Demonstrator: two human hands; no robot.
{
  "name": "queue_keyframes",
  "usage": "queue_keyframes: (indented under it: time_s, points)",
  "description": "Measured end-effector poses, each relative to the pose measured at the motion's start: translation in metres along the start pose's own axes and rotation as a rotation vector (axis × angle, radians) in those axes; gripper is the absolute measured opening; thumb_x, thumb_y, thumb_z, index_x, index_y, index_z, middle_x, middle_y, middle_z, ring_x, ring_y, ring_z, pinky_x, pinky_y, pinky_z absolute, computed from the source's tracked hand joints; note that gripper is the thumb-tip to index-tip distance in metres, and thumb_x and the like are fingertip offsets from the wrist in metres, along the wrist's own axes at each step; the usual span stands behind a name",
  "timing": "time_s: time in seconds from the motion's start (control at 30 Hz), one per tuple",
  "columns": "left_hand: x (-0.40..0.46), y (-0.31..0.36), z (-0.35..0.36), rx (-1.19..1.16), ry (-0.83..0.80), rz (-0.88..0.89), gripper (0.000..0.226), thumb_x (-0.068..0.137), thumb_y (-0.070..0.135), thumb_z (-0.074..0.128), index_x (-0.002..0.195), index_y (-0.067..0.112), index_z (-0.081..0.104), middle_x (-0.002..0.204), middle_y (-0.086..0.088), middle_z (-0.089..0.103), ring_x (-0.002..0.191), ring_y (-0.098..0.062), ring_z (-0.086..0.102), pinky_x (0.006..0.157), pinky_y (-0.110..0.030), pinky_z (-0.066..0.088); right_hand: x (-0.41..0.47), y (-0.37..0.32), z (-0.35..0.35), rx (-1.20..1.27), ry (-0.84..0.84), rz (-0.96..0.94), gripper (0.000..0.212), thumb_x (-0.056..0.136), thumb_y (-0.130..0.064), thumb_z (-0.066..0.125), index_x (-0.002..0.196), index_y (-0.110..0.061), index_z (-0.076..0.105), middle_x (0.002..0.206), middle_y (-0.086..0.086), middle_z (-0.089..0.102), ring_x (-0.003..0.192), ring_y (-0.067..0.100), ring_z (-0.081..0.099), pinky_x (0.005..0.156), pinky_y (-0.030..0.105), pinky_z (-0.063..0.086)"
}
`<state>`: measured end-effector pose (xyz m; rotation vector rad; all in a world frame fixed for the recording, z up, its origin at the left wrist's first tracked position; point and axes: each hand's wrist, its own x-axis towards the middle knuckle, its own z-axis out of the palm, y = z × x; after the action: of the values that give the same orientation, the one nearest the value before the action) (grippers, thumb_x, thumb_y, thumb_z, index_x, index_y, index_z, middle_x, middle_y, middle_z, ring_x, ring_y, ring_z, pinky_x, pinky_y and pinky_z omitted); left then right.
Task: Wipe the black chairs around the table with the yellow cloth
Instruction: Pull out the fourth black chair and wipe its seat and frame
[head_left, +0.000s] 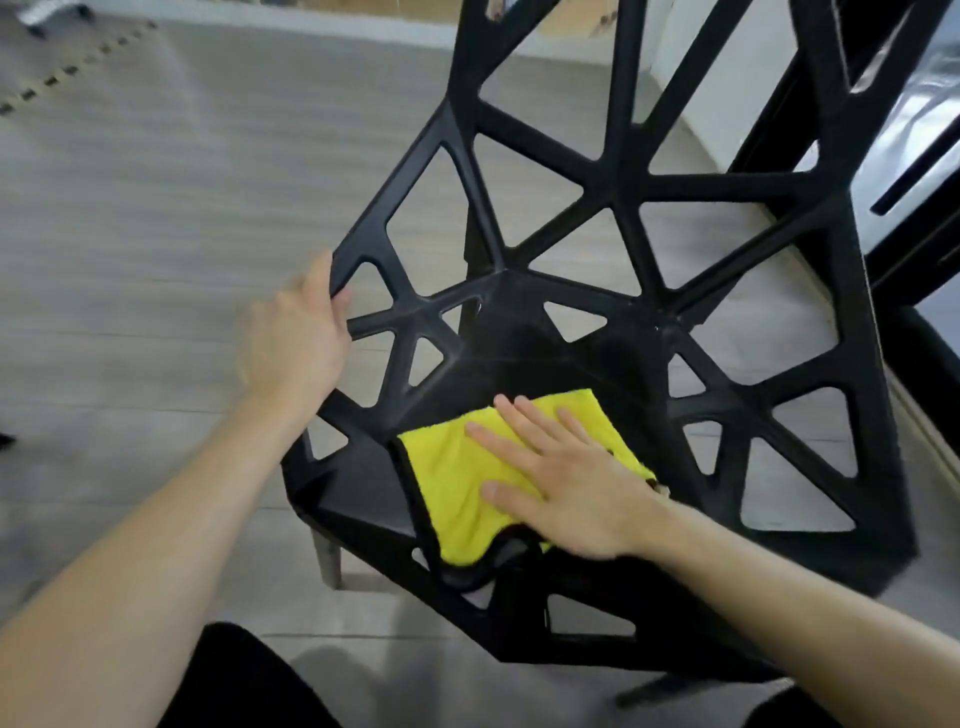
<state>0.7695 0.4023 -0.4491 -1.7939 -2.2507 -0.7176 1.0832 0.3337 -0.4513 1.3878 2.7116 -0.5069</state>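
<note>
Right hand flat, fingers spread, pressing a yellow microfibre cloth with black edging onto the seat of a black plastic chair full of triangular cut-outs. Left hand gripping the chair's left rim, fingers hooked through an opening. Grey wood-look floor underneath.

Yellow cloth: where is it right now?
In the head view the yellow cloth lies low and centre on the black chair seat, pressed flat under the right hand; the left hand grips the chair's left edge.
</note>
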Motion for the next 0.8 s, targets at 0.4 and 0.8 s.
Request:
queue_keyframes:
  time_s: [0.4,0.8]
  points:
    - [-0.005,0.002,-0.005,-0.013,0.011,0.002,0.04,0.111,0.031,0.052,0.149,0.017,0.046,0.092,-0.028,0.07,0.082,-0.053,0.064,0.063,-0.05,0.04,-0.011,-0.05,0.019,0.082,0.016,-0.09,0.07,0.106,-0.067,0.018,0.167,-0.045,-0.008,0.172,-0.01,-0.025,0.159,0.007,-0.027,0.13,0.037,-0.016]
    - [-0.01,0.004,-0.007,-0.047,0.012,0.005,0.04,0.112,0.029,0.052,0.149,0.016,0.047,0.095,-0.025,0.072,0.079,-0.053,0.066,0.061,-0.05,0.048,0.076,-0.017,0.003,0.004,0.069,0.117,0.07,0.111,-0.057,0.02,0.17,-0.029,-0.006,0.176,0.006,-0.02,0.162,0.019,-0.023,0.132,0.046,-0.011]
